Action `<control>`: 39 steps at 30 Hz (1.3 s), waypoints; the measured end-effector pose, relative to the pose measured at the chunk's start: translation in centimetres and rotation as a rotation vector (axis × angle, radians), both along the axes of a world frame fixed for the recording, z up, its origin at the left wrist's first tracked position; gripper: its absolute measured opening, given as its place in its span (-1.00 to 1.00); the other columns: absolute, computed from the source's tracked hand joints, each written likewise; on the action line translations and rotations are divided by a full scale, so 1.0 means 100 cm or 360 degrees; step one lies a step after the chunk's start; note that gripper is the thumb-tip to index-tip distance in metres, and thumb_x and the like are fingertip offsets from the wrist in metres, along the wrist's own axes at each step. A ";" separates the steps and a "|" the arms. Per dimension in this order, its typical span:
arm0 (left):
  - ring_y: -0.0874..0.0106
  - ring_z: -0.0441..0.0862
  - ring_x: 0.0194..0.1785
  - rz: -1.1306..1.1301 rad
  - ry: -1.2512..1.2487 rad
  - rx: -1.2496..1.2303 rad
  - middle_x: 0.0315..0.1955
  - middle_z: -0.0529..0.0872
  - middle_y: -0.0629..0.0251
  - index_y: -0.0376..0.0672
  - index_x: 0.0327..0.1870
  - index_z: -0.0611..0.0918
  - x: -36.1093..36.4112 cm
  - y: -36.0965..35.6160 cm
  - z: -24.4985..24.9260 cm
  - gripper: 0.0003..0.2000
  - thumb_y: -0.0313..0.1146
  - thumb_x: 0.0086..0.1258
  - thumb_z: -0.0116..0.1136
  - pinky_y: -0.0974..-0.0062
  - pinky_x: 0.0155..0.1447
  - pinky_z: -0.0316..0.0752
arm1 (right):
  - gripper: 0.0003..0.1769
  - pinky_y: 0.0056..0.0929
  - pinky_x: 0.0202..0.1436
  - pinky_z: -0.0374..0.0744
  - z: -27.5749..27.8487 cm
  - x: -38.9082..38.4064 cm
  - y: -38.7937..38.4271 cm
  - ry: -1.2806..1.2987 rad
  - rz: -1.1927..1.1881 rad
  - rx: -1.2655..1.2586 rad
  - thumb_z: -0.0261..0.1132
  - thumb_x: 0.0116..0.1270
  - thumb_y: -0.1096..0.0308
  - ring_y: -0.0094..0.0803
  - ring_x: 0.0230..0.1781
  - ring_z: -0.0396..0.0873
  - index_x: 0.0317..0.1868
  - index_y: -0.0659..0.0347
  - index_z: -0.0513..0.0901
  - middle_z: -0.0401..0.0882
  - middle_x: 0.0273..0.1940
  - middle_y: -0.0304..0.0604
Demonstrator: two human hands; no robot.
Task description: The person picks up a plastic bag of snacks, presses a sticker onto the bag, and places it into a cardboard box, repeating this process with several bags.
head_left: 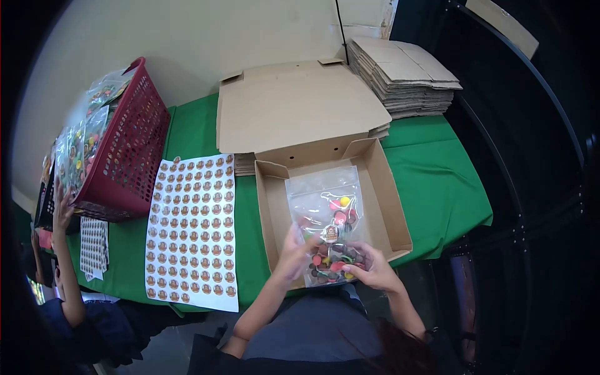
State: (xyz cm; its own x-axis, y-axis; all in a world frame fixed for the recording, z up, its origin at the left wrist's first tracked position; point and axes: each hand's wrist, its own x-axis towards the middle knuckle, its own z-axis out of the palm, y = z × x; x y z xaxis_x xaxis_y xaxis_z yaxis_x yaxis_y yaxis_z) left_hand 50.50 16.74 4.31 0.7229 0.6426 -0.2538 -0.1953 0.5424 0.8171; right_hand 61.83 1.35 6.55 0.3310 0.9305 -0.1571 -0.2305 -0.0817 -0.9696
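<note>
Right hand: closed on the lower right side of the bag, thumb across the front, right hand (374, 267) beside the coloured pieces.
Left hand: holding the bag's left edge, left hand (292, 257) with its thumb reaching in by the round sticker (329, 234); the fingers behind are hidden.
Clear bag: between the two hands, over the open front of the box, clear bag (315, 199) with its upper part lying away from them.
Handling: probably light, limp and a bit slippery – the film creases and shines, so the filling should slump toward whichever side drops.
Filling: coloured pieces (317, 260) gathered mostly between the hands, a few beyond; likely small and loose, perhaps crushable – squeezing hard there seems unwise.
Best hold: both side edges just above the filling, or the flat zip strip beyond the hands.
Cardboard box: under and beyond both hands, cardboard box (389, 187) with walls that look stiff enough to grip.
Sticker sheet: left of the left hand, sticker sheet (191, 234) flat on the green cloth (431, 181).
</note>
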 end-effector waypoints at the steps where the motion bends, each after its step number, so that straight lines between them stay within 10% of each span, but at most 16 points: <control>1: 0.41 0.45 -0.09 -0.0059 -0.0011 0.0038 -0.12 0.41 0.16 -0.24 0.12 0.13 0.004 -0.007 0.005 -0.47 -0.40 0.16 0.09 0.46 -0.13 0.43 | -0.51 -0.49 -0.08 0.44 0.004 -0.003 -0.002 0.0023 0.0010 -0.0045 0.25 0.06 0.50 -0.45 -0.11 0.42 0.02 0.37 0.29 0.43 -0.11 -0.09; 6: 0.54 0.53 -0.45 -0.0255 0.0061 0.0021 -0.41 0.51 0.21 -0.25 -0.01 0.20 0.002 -0.009 0.015 -0.50 -0.54 0.04 0.20 0.67 -0.50 0.46 | -0.43 -0.48 -0.07 0.44 0.018 0.010 -0.004 0.0044 -0.0038 -0.0184 0.34 -0.02 0.41 -0.47 -0.12 0.43 0.00 0.36 0.30 0.45 -0.13 -0.09; 23: 0.67 0.46 -0.48 -0.0585 0.0320 0.0270 -0.51 0.59 0.37 -0.31 -0.31 0.55 -0.010 -0.015 -0.003 -0.78 -0.31 0.17 0.14 0.71 -0.38 0.36 | -0.76 -0.66 -0.43 0.43 0.002 -0.002 0.019 0.0048 -0.0749 -0.0228 0.32 -0.01 0.39 -0.63 -0.46 0.47 -0.35 0.35 0.55 0.54 -0.41 -0.24; 29: 0.66 0.45 -0.46 -0.0441 0.0245 0.0239 -0.54 0.56 0.42 -0.30 -0.29 0.52 -0.009 -0.019 -0.008 -0.78 -0.29 0.23 0.05 0.69 -0.32 0.38 | -0.49 -0.59 -0.30 0.48 -0.013 -0.005 0.006 0.0082 -0.0498 -0.0036 0.27 0.06 0.38 -0.52 -0.30 0.49 0.01 0.37 0.31 0.48 -0.20 -0.13; 32: 0.59 0.46 -0.31 -0.0320 0.0174 0.0066 -0.30 0.52 0.29 -0.29 -0.05 0.38 -0.008 -0.020 -0.012 -0.68 -0.30 0.25 0.02 0.63 -0.25 0.41 | -0.37 -0.58 -0.29 0.51 -0.001 0.010 -0.007 -0.0060 -0.0056 -0.0240 0.24 0.08 0.38 -0.46 -0.25 0.49 0.12 0.35 0.15 0.44 -0.12 -0.08; 35: 0.33 0.36 0.02 -0.0147 0.0243 0.0357 0.08 0.17 0.07 -0.21 0.16 0.05 -0.016 -0.010 -0.007 -0.49 -0.26 0.28 -0.06 0.37 0.00 0.38 | -0.39 -0.64 -0.51 0.53 0.007 0.030 -0.006 0.0035 -0.0657 -0.0110 0.22 0.06 0.50 -0.47 -0.33 0.52 0.12 0.30 0.15 0.48 -0.21 -0.08; 39: 0.36 0.35 0.00 0.0383 0.0178 0.0344 0.03 0.20 0.07 -0.22 0.16 0.02 -0.029 0.005 0.001 -0.46 -0.44 0.20 -0.02 0.41 0.06 0.30 | -0.29 -0.56 -0.28 0.53 -0.013 0.002 0.014 -0.0065 -0.0082 0.0151 0.18 0.05 0.61 -0.45 -0.18 0.47 0.18 0.29 0.01 0.40 -0.10 -0.03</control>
State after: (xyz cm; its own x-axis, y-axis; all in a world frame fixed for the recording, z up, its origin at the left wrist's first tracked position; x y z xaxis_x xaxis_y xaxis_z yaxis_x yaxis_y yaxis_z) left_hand 47.64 17.29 4.38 0.5194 0.8391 -0.1619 -0.1996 0.3034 0.9317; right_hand 62.07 2.72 5.27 0.3829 0.9222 -0.0546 -0.1923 0.0217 -0.9811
